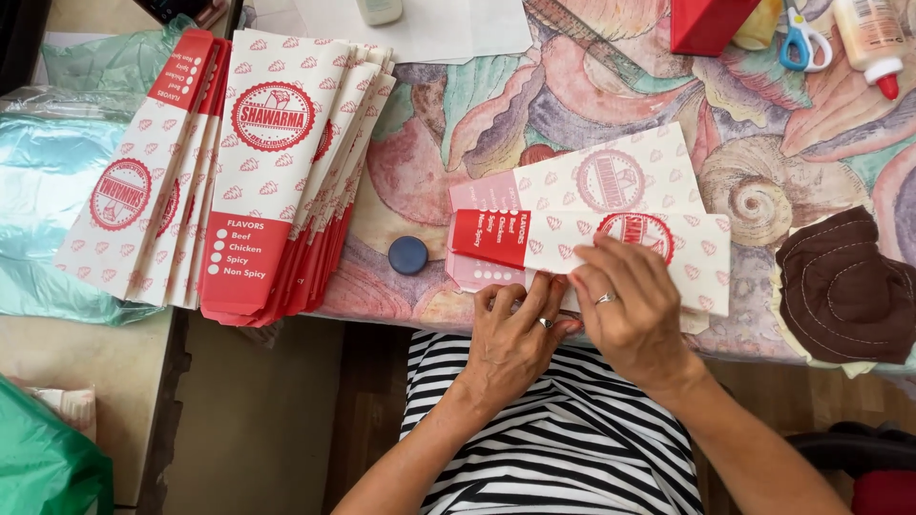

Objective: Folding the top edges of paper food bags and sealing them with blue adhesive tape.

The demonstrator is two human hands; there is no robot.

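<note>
A flat white paper sleeve (pixel 592 229) with red print and a red end lies on the patterned tablecloth (pixel 572 105), partly folded over itself. My left hand (pixel 510 339) presses its near edge with bent fingers, a ring on one finger. Beside it, my right hand (pixel 634 310) lies flat on the folded strip, fingertips on the round red print, also wearing a ring. Both hands touch the sleeve at the table's front edge.
Two fanned stacks of the same red-and-white sleeves (pixel 258 162) lie at the left. A dark blue round cap (pixel 408 255) sits near the sleeve. Blue-handled scissors (pixel 803 40), a glue bottle (pixel 873 43), a red box (pixel 711 24) and a brown cloth (pixel 844 286) are on the right.
</note>
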